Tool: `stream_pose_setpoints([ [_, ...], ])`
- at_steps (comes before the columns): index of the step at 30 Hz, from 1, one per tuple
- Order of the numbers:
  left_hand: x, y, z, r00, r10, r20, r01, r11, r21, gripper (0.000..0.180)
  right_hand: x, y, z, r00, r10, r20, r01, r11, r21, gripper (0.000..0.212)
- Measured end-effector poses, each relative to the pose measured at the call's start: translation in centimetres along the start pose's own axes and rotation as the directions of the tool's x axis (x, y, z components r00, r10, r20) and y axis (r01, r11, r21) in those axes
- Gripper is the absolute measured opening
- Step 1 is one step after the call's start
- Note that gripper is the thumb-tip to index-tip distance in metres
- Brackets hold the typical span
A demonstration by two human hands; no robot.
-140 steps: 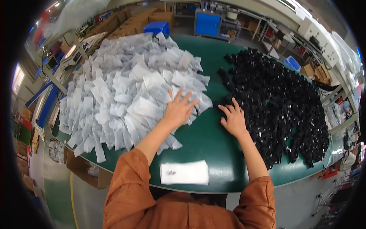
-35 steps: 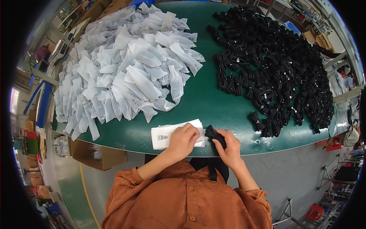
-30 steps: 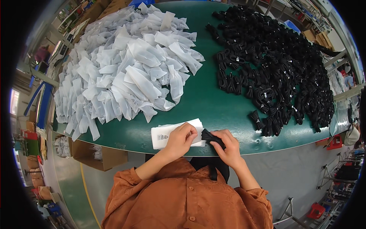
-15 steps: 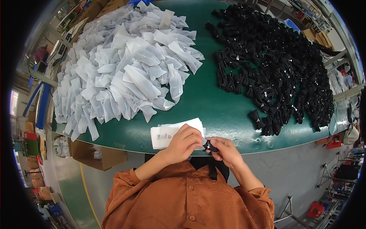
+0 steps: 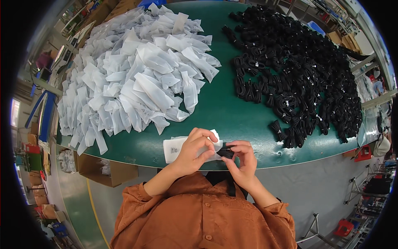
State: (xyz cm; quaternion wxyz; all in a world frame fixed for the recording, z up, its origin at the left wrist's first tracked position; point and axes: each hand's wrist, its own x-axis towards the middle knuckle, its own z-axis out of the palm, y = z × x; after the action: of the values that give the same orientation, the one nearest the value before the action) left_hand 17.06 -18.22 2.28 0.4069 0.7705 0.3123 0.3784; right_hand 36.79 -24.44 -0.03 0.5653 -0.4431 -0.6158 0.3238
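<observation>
Since the frame of half a second ago, my hands have drawn closer together at the near edge of the green surface [image 5: 232, 120], and the black coiled cable [image 5: 226, 153] now sits mostly inside the mouth of the white bag [image 5: 178, 147]. My left hand [image 5: 195, 149] curls round the bag's open end, fingers [image 5: 204, 133] pinching its top. My right hand [image 5: 244, 162] has its fingers closed narrow on the cable's outer end.

The risk I see: the thin bag mouth could fold shut or slip from my left pinch, and the coil would snag, spring loose, or drop off the edge toward my lap.

The cable lies between both hands, touching the fingertips of each, well apart from the heap of black cables [image 5: 298, 70] and the pile of white bags [image 5: 137, 74].
</observation>
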Motion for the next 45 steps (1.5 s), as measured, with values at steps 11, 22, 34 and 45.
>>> stream_pose_setpoints([
  [11,3.4,-1.8,-6.6,0.904,-0.343,-0.255,0.049,0.675,-0.736,0.017,3.5,-1.1,-3.2,0.986,-0.152,-0.067,0.114,0.912,-0.393,0.029],
  [22,-0.3,-1.6,-1.7,0.997,0.004,-0.079,0.019,0.957,0.289,0.020,1.4,3.6,-10.7,0.978,0.026,-0.208,-0.203,0.369,-0.907,0.033],
  [34,-2.0,-3.0,2.6,0.992,-0.093,-0.090,0.117,0.942,0.316,0.010,-0.6,1.0,-2.7,0.988,-0.147,0.047,0.142,0.744,-0.653,0.039],
  [45,-2.0,-2.5,2.0,0.960,-0.277,-0.049,0.280,0.958,0.059,0.005,-0.3,0.9,-3.4,0.900,-0.253,0.355,0.418,0.731,-0.539,0.048],
])
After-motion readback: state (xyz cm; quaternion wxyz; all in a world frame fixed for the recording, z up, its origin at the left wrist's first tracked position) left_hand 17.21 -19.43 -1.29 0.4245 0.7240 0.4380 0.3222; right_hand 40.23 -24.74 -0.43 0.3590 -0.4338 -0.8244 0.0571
